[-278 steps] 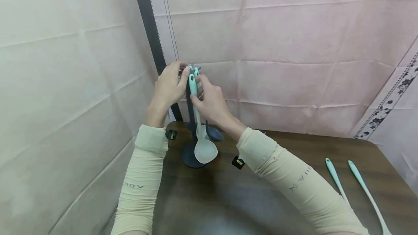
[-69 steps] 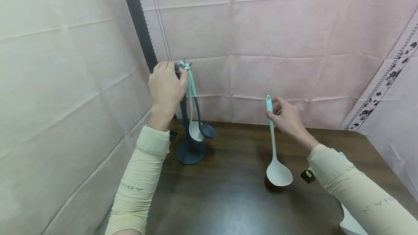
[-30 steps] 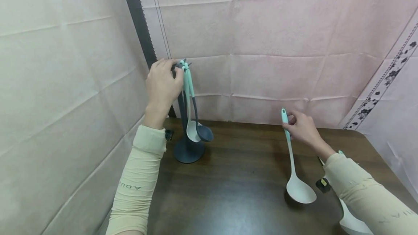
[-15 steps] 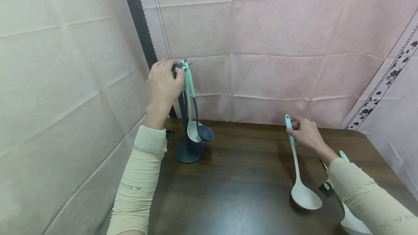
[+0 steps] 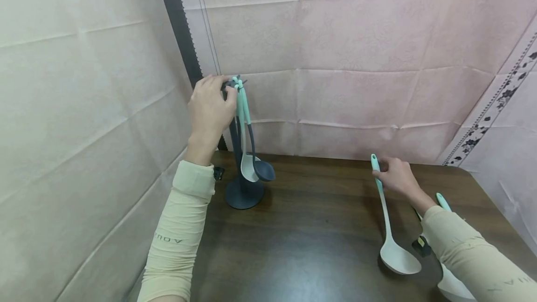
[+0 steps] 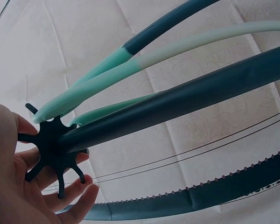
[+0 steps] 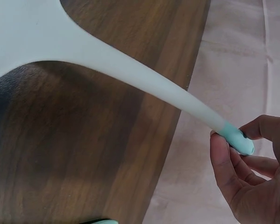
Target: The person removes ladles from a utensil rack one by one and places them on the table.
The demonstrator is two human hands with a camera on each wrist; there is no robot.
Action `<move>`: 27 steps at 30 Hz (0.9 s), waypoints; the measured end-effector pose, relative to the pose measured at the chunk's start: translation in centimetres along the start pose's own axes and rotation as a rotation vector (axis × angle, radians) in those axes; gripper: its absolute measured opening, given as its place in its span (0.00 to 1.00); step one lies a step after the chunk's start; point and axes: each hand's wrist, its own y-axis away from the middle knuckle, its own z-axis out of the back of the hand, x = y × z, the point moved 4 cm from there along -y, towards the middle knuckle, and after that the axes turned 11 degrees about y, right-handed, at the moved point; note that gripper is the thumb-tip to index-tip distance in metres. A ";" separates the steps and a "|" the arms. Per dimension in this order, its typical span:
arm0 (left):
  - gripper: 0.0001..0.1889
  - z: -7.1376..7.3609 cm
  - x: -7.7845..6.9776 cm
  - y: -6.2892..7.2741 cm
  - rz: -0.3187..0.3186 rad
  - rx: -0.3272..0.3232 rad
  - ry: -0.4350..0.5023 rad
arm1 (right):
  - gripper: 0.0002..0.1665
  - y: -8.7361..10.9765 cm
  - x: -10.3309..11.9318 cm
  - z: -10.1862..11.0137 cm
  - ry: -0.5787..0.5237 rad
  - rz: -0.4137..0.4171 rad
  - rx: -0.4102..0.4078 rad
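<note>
My right hand (image 5: 397, 177) pinches the mint handle end of a pale ladle (image 5: 398, 256), also large in the right wrist view. Its bowl hangs low at the table's right side; whether it touches the wood I cannot tell. At the left, my left hand (image 5: 211, 108) grips the hooked top of a dark utensil stand (image 6: 51, 144), its fingers curled behind the hooks. From that stand hang a pale ladle (image 5: 248, 168) and a dark spoon-like utensil (image 5: 264, 170), both with mint handles. A third mint handle (image 6: 112, 109) shows behind the post in the left wrist view.
Under the right forearm lies a pale utensil (image 5: 455, 285), partly covered by the sleeve; a mint handle end (image 5: 443, 201) pokes out beyond it. The brown wooden table (image 5: 310, 209) meets a cloth backdrop (image 5: 344, 83) behind and a cloth wall (image 5: 96, 153) at left.
Earlier both hands were at the stand with the ladle. My right hand has since carried it to the right side and, lately, lower and nearer. My left hand stays on the stand.
</note>
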 end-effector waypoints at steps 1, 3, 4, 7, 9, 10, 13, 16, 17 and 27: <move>0.24 0.0 0.0 0.0 0.000 0.001 0.002 | 0.27 0.0 -0.2 -0.1 0.003 -0.004 0.001; 0.24 0.0 -0.1 -0.1 0.000 0.002 0.004 | 0.27 0.0 -0.5 -0.2 0.004 -0.011 0.005; 0.24 0.0 -0.1 -0.1 -0.001 0.002 0.005 | 0.27 0.0 -0.6 -0.3 0.005 -0.013 0.007; 0.24 0.0 -0.1 -0.1 -0.002 -0.001 0.007 | 0.28 0.0 -1.0 -0.6 0.005 -0.028 0.023; 0.24 0.0 -0.1 -0.1 -0.003 -0.003 0.007 | 0.29 -0.1 -1.3 -0.9 0.009 -0.041 0.037; 0.24 -0.1 0.0 -0.1 -0.003 -0.004 0.007 | 0.30 -0.1 -1.4 -1.0 0.013 -0.046 0.043; 0.24 -0.1 0.0 -0.1 -0.005 -0.005 0.005 | 0.33 -0.2 -1.8 -1.3 0.024 -0.069 0.070; 0.24 -0.1 0.0 -0.1 -0.003 -0.004 -0.001 | 0.34 -0.2 -2.4 -1.8 0.025 -0.093 0.103; 0.24 -0.1 0.0 0.0 -0.002 -0.004 -0.003 | 0.34 -0.2 -2.6 -1.9 0.022 -0.101 0.118; 0.25 -0.1 0.0 0.0 0.003 0.002 -0.010 | 0.35 0.2 -4.3 -3.6 0.029 -0.142 0.182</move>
